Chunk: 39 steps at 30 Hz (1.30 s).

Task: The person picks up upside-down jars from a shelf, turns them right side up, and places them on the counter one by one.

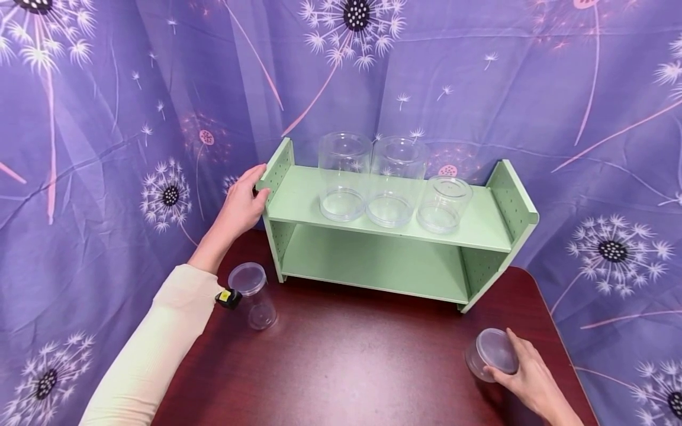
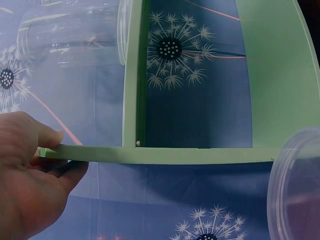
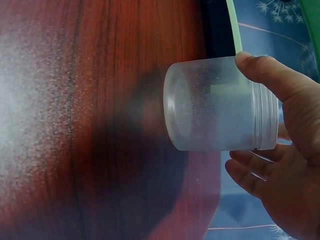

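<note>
My left hand (image 1: 244, 200) grips the upper edge of the left side panel of a green two-tier shelf (image 1: 373, 260); the left wrist view shows thumb and fingers on opposite faces of the panel. At the right of the table my right hand (image 1: 533, 376) holds a short clear plastic jar (image 1: 496, 353) around its lidded end, thumb on one side and fingers on the other. Whether the jar's base touches the table, I cannot tell. On the shelf's upper board stand two tall clear jars (image 1: 343, 174) and one short clear jar (image 1: 445, 204).
A tall clear lidded jar (image 1: 258, 299) stands on the dark red wooden table (image 1: 351, 355), below my left forearm and left of the shelf's front. A purple dandelion-print curtain (image 1: 453, 71) hangs behind the shelf and along both sides.
</note>
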{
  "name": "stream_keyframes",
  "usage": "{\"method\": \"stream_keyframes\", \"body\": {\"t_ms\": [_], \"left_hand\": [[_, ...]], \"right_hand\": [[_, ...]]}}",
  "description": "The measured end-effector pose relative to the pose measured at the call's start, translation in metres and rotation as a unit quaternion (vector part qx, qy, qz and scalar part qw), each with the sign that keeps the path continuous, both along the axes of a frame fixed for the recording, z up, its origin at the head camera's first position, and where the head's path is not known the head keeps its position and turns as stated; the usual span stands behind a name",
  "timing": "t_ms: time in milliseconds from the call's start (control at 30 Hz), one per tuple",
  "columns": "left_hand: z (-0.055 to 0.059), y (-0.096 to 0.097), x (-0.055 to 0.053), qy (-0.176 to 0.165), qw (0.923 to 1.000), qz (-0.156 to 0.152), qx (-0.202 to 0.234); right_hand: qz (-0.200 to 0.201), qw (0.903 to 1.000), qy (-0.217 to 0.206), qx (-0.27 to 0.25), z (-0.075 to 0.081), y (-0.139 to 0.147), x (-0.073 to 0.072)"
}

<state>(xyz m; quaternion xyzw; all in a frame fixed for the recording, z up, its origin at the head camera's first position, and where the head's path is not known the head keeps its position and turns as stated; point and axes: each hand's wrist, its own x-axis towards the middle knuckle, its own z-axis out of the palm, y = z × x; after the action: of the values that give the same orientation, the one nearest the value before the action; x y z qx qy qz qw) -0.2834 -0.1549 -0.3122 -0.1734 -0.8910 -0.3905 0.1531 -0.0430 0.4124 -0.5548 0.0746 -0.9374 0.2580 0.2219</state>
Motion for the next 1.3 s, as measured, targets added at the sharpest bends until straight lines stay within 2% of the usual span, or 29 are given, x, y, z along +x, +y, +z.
{"method": "stream_keyframes", "body": {"t_ms": [200, 367, 567, 800, 1000, 1133, 1300], "left_hand": [[0.0, -0.001, 0.0, -0.003, 1.0, -0.001, 0.001], [-0.001, -0.002, -0.001, -0.003, 1.0, 0.0, 0.002], [0.0, -0.001, -0.001, -0.004, 0.9999, -0.005, 0.008], [-0.001, -0.002, -0.001, -0.003, 0.9999, -0.005, 0.009], [-0.001, -0.003, -0.001, -0.01, 0.9999, -0.004, 0.011], [-0.001, -0.002, -0.002, -0.012, 0.9999, -0.004, 0.012], [-0.001, -0.002, -0.002, -0.014, 0.9999, -0.002, 0.01]], "right_hand": [[-0.008, 0.9996, -0.023, -0.016, 0.011, -0.002, 0.001], [-0.025, 0.9989, -0.032, -0.023, 0.035, -0.004, -0.003], [-0.011, 0.9985, -0.002, -0.054, 0.078, -0.007, -0.014], [-0.001, 0.9908, 0.003, -0.135, 0.133, -0.004, -0.026], [-0.007, 0.9869, 0.028, -0.159, 0.184, -0.005, -0.039], [-0.011, 0.9787, 0.071, -0.192, 0.215, -0.01, -0.051], [-0.029, 0.9636, 0.109, -0.242, 0.249, -0.021, -0.069]]}}
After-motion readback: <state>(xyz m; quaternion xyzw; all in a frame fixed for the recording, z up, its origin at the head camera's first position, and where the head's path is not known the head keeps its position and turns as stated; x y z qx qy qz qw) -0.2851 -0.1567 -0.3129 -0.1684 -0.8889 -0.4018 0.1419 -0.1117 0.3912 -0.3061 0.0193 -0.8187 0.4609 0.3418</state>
